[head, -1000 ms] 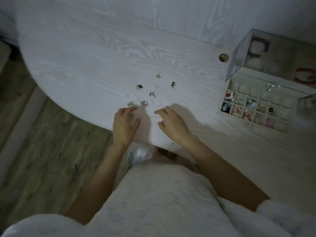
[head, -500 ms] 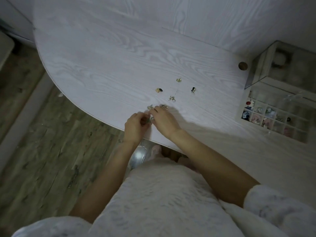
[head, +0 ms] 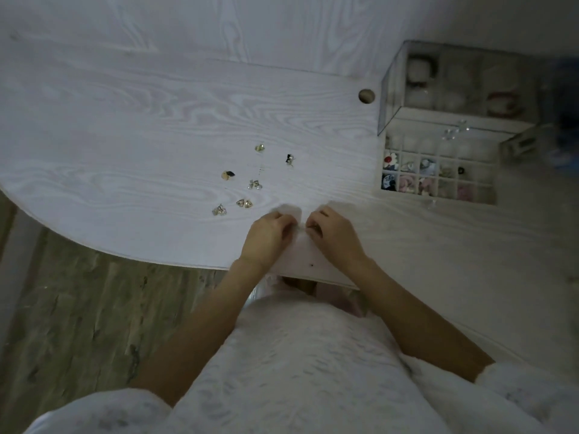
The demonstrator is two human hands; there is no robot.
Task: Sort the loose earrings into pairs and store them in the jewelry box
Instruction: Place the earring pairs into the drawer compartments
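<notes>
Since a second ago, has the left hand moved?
Yes. The left hand has slid right along the table edge, away from the silver earrings it was beside, meeting the right hand.

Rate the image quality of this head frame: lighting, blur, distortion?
Head view: dim, bluish light, low contrast; wide-angle bending curves the table edge; the far right edge is smeared; the loose earrings read only as small glints; whatever the left hand and right hand hold between them is unresolvable.

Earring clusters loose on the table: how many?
6: top one, black one, gold-black one, centre silver one, heart pair, leftmost silver one. Curled fingers may hide more.
</notes>
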